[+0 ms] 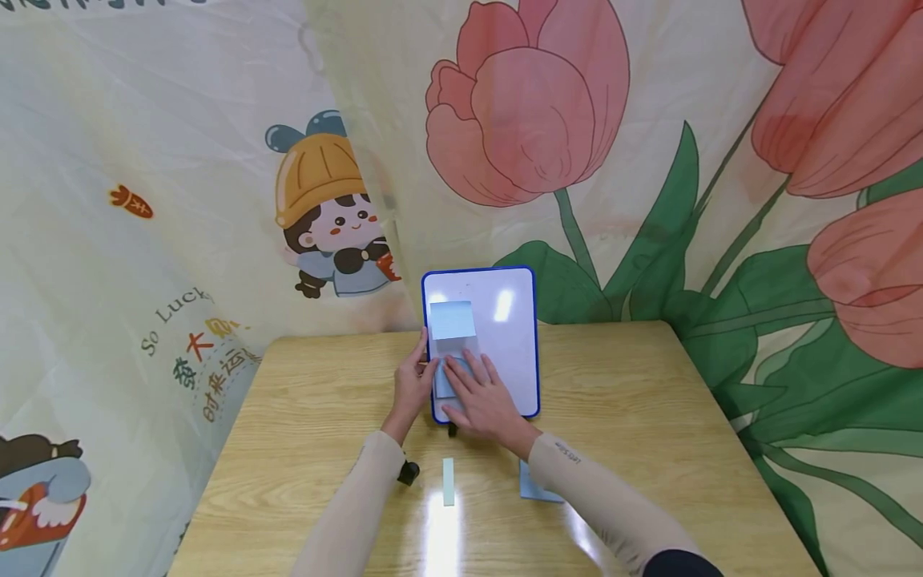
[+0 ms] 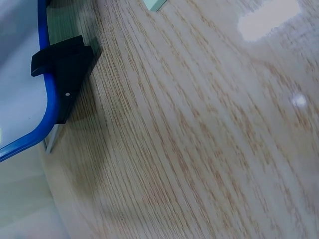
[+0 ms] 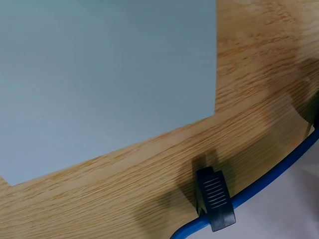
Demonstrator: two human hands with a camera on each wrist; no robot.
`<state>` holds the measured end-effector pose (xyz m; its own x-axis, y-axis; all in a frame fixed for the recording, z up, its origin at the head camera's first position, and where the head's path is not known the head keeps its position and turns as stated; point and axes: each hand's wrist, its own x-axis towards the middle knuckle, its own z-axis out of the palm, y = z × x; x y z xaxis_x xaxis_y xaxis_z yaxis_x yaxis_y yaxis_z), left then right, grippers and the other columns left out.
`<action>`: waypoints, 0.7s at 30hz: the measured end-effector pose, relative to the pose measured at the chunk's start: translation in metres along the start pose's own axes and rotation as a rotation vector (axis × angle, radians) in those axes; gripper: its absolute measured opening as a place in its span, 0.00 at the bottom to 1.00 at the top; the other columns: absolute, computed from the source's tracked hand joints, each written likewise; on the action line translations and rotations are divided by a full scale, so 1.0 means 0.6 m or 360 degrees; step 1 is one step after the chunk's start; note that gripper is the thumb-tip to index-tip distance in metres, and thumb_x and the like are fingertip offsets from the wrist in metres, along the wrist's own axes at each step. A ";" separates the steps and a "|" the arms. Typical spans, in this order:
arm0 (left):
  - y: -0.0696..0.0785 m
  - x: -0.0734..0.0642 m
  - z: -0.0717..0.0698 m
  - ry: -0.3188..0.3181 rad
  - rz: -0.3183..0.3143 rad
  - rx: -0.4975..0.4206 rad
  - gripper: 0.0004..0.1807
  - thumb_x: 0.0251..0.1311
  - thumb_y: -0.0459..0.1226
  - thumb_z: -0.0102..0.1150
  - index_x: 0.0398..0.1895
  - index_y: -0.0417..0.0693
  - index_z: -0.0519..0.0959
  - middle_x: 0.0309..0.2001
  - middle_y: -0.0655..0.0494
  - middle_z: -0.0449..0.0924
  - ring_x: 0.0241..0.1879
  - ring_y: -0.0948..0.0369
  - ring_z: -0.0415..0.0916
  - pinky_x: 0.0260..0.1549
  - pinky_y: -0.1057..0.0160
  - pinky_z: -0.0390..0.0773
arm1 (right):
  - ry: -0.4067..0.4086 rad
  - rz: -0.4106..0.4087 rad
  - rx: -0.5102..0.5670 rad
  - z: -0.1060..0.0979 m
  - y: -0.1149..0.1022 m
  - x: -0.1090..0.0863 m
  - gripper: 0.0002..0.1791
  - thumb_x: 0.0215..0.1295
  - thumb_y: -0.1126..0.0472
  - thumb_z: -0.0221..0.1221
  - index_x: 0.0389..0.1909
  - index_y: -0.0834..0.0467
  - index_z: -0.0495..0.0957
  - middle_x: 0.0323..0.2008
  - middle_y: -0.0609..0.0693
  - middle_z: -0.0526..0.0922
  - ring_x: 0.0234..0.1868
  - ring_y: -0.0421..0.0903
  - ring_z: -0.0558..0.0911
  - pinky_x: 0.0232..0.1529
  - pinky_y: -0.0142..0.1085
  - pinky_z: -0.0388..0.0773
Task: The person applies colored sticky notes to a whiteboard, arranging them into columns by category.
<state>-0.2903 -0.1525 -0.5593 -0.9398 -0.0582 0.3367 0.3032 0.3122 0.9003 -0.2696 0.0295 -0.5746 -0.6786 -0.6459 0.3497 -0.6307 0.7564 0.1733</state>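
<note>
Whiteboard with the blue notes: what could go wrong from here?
1. The whiteboard might tip or slide if pushed too hard: the right hand is on its front, the left hand only at one edge.
2. The lower blue note, partly under the right hand, could skew if that hand drags.
3. The upper blue note may peel: the shadow below suggests its bottom edge stands off.

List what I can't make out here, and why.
Head: part of the lower blue note, under the right hand.
Head: part of the blue tabletop sheet, behind the right sleeve.
Head: faint marks on the whiteboard, too small.
Left wrist: most of the green strip, cut off above.
</note>
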 end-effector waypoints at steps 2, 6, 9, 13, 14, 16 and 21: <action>0.000 0.000 0.000 -0.0008 -0.0013 -0.0017 0.34 0.69 0.29 0.55 0.75 0.58 0.59 0.62 0.43 0.77 0.41 0.47 0.84 0.41 0.59 0.86 | 0.0013 -0.0008 0.0004 0.001 0.003 -0.002 0.43 0.70 0.33 0.43 0.77 0.54 0.54 0.79 0.48 0.50 0.80 0.56 0.46 0.77 0.56 0.44; 0.001 0.000 0.000 -0.0019 -0.0021 -0.0022 0.35 0.69 0.29 0.54 0.75 0.60 0.59 0.63 0.44 0.76 0.42 0.47 0.83 0.41 0.60 0.86 | 0.0056 -0.0025 0.0013 0.002 0.010 -0.005 0.43 0.70 0.32 0.42 0.77 0.55 0.54 0.79 0.48 0.51 0.80 0.56 0.47 0.77 0.56 0.45; 0.001 0.000 0.000 -0.0022 -0.0007 -0.0023 0.35 0.69 0.29 0.54 0.75 0.60 0.59 0.63 0.44 0.76 0.41 0.48 0.83 0.41 0.60 0.86 | 0.0078 -0.0030 0.0007 0.003 0.014 -0.008 0.43 0.70 0.32 0.41 0.77 0.55 0.55 0.79 0.49 0.53 0.79 0.56 0.49 0.77 0.56 0.46; -0.002 0.002 0.000 -0.0013 0.0012 -0.0017 0.34 0.69 0.30 0.54 0.75 0.60 0.60 0.62 0.42 0.77 0.40 0.48 0.83 0.41 0.59 0.86 | -0.0008 -0.0013 -0.0024 0.000 0.021 -0.011 0.44 0.71 0.31 0.39 0.78 0.54 0.52 0.79 0.48 0.50 0.80 0.55 0.46 0.78 0.56 0.43; -0.004 0.003 0.001 -0.0013 0.0007 -0.0011 0.34 0.69 0.30 0.54 0.75 0.60 0.60 0.62 0.43 0.77 0.40 0.48 0.83 0.41 0.59 0.86 | -0.0043 -0.0005 -0.0032 -0.001 0.023 -0.012 0.44 0.71 0.31 0.39 0.78 0.54 0.51 0.80 0.48 0.48 0.80 0.54 0.45 0.78 0.55 0.41; -0.006 0.004 0.000 -0.0011 -0.0010 -0.0006 0.33 0.70 0.31 0.54 0.75 0.62 0.60 0.61 0.43 0.78 0.39 0.48 0.83 0.40 0.58 0.86 | -0.0102 0.0010 -0.0050 -0.005 0.026 -0.014 0.44 0.71 0.31 0.38 0.79 0.53 0.49 0.80 0.47 0.46 0.80 0.53 0.43 0.78 0.55 0.40; -0.008 0.003 -0.001 -0.0027 -0.0072 0.0006 0.33 0.71 0.33 0.53 0.75 0.67 0.59 0.64 0.47 0.76 0.39 0.49 0.83 0.41 0.56 0.86 | -0.0172 0.0031 -0.0050 -0.013 0.035 -0.022 0.45 0.71 0.30 0.37 0.79 0.53 0.47 0.80 0.46 0.45 0.81 0.53 0.42 0.78 0.54 0.38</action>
<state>-0.2936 -0.1550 -0.5629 -0.9550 -0.0565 0.2911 0.2599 0.3130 0.9135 -0.2709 0.0544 -0.5681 -0.7284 -0.6371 0.2521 -0.6059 0.7708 0.1969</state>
